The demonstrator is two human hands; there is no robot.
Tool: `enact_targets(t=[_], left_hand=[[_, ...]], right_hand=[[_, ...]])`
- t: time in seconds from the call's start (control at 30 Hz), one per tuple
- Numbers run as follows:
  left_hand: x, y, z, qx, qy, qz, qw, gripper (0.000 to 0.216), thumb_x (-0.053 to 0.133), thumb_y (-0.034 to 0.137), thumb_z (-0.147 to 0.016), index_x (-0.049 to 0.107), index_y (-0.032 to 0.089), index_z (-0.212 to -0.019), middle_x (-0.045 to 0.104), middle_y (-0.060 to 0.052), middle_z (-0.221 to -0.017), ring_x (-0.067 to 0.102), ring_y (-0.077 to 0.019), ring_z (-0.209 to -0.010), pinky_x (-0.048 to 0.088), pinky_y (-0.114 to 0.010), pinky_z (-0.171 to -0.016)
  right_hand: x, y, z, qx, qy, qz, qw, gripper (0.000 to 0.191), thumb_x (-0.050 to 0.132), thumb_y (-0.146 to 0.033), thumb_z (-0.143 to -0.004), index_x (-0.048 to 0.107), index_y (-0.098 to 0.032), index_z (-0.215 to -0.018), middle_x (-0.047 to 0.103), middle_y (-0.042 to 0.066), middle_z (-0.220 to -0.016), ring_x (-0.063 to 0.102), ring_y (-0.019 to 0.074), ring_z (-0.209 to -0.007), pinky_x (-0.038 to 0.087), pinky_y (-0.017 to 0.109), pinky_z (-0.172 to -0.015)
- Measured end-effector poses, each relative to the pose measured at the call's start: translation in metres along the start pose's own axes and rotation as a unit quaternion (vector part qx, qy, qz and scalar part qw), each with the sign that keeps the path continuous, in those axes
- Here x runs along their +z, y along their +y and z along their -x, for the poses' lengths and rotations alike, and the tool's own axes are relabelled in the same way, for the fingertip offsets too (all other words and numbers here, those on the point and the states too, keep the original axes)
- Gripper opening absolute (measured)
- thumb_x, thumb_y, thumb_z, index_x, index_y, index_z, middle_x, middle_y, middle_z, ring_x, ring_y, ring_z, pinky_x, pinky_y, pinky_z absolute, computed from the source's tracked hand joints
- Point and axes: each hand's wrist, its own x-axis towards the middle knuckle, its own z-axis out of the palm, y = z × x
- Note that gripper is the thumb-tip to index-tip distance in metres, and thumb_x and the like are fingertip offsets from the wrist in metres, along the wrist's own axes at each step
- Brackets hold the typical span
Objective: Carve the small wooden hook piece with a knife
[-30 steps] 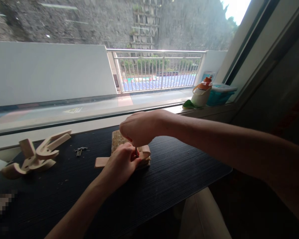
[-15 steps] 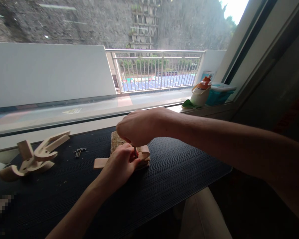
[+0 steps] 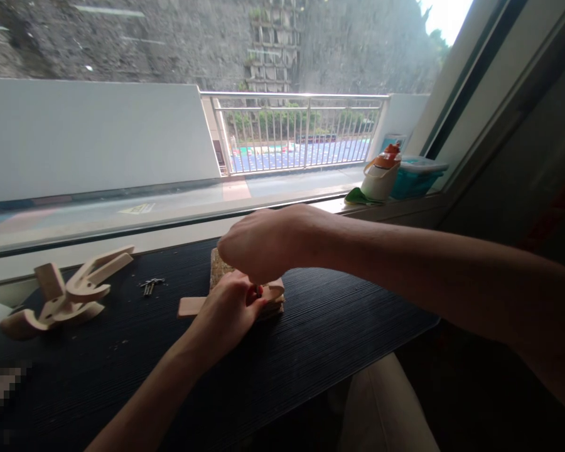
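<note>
With the left hand (image 3: 228, 311) clamped on the wooden strip (image 3: 191, 306) atop the cork block (image 3: 218, 263), the right hand (image 3: 258, 245), closed tightly around a thin tool (image 3: 257, 290), should push straight down.

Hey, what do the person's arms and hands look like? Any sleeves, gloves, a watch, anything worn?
Both forearms are bare for as much of them as the picture shows, with no sleeves in view. The left hand and the right hand wear no gloves. No watch, bracelet or ring shows on the wrists or on the visible fingers, and there are no markings.
</note>
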Motion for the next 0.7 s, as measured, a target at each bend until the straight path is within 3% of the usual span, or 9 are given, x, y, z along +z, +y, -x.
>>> enact_targets(t=[0.3,0.53,0.7], left_hand=[[-0.008,-0.001,0.001,0.002,-0.035,0.047,0.998,0.014,0.059,0.028,-0.074,0.061,0.016,-0.069,0.065,-0.002,-0.071,0.059,-0.0173,-0.066,0.041,-0.027,-0.059],[-0.002,-0.004,-0.002,0.038,-0.009,0.018,0.999,0.015,0.055,0.027,-0.076,0.064,0.015,-0.078,0.066,-0.001,-0.074,0.057,-0.0175,-0.071,0.04,-0.025,-0.059],[-0.008,0.002,0.0,0.022,0.009,-0.041,0.999,0.013,0.057,0.025,-0.074,0.064,0.015,-0.075,0.067,-0.007,-0.081,0.059,-0.0218,-0.078,0.041,-0.028,-0.063]], right_hand=[[0.012,0.008,-0.001,-0.026,-0.01,-0.027,0.999,0.014,0.056,-0.012,-0.071,0.068,-0.007,-0.076,0.057,0.003,-0.062,0.044,0.0097,-0.054,0.032,0.026,-0.049],[0.014,-0.008,-0.001,-0.017,0.003,-0.026,0.999,0.017,0.059,-0.007,-0.069,0.069,-0.007,-0.082,0.066,0.007,-0.078,0.054,0.0138,-0.065,0.037,0.026,-0.056],[0.015,-0.022,0.002,0.011,-0.011,-0.006,1.0,0.018,0.061,-0.008,-0.072,0.069,-0.009,-0.088,0.067,0.009,-0.089,0.058,0.0176,-0.077,0.041,0.027,-0.061]])
